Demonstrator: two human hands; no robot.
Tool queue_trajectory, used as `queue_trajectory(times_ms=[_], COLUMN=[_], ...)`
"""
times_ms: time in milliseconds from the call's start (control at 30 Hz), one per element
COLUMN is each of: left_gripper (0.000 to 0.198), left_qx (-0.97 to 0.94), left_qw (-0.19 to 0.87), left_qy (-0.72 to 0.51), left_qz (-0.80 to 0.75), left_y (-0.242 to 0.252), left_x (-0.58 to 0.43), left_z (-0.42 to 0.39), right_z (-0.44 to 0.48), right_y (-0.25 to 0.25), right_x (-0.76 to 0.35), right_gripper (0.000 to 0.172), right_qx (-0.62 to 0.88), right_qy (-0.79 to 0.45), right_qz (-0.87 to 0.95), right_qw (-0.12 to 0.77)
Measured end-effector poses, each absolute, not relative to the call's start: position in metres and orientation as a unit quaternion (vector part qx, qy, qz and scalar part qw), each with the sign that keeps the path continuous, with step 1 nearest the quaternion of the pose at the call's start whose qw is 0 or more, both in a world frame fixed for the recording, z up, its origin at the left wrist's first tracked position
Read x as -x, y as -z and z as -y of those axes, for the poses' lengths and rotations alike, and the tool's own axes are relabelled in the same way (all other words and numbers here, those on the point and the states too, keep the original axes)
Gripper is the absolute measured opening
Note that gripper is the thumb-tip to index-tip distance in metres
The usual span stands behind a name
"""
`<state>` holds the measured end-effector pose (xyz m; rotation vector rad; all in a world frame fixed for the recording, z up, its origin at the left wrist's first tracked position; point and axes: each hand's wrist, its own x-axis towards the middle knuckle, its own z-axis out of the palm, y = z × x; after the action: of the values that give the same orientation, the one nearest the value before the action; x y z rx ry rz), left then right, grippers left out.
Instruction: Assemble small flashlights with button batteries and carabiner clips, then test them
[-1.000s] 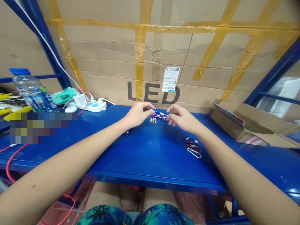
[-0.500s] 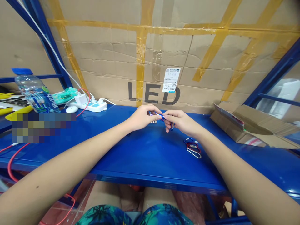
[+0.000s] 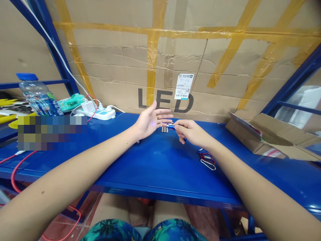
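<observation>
My right hand (image 3: 188, 132) pinches a slim blue mini flashlight (image 3: 171, 126), its silver end pointing left. Facing it, my left hand (image 3: 151, 121) is held open with its fingers apart and the palm turned toward the light; a small purple glow shows on the palm. Several small round silver pieces, like button cells (image 3: 165, 130), sit in rows on the table below the flashlight. Nearer my right forearm lie several carabiners (image 3: 207, 160) in blue, red and silver. Under my left wrist a small dark object (image 3: 138, 142) is partly hidden.
An opened cardboard box (image 3: 265, 137) stands at the right of the blue table (image 3: 155, 170). At the back left are a white power strip (image 3: 100, 113) and a plastic bottle (image 3: 37, 95). Behind the table rises a large taped carton (image 3: 112, 67). Red cables hang at the left.
My left hand has let go of the flashlight, drawn slightly left and opened its palm. The flashlight stays in my right hand, and a purple glow now shows on the left palm.
</observation>
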<state>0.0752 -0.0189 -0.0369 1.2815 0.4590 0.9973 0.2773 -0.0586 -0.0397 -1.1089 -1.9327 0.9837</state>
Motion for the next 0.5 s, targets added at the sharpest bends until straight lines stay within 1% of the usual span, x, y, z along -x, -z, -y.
queue_trajectory(times_ms=[67, 233, 367, 500], left_gripper=[0.075, 0.069, 0.067, 0.066], left_qx=[-0.557, -0.56, -0.572, -0.572], left_qw=[0.678, 0.679, 0.673, 0.676], left_qy=[-0.437, -0.43, -0.425, -0.421], left_qz=[-0.198, -0.199, -0.197, -0.194], left_y=[0.0381, 0.0387, 0.0395, 0.0403], left_x=[-0.076, -0.0769, -0.0774, -0.0775], left_z=[0.0189, 0.02, 0.0208, 0.0201], right_z=[0.0582, 0.0587, 0.0575, 0.0561], right_y=[0.0403, 0.0412, 0.0429, 0.0447], right_x=[-0.2773, -0.2765, -0.2762, -0.2762], right_gripper=[0.023, 0.028, 0.024, 0.025], right_qx=[0.425, 0.418, 0.416, 0.423], right_qy=[-0.383, -0.362, -0.383, -0.368], right_qz=[0.744, 0.762, 0.748, 0.752], right_qw=[0.344, 0.337, 0.348, 0.347])
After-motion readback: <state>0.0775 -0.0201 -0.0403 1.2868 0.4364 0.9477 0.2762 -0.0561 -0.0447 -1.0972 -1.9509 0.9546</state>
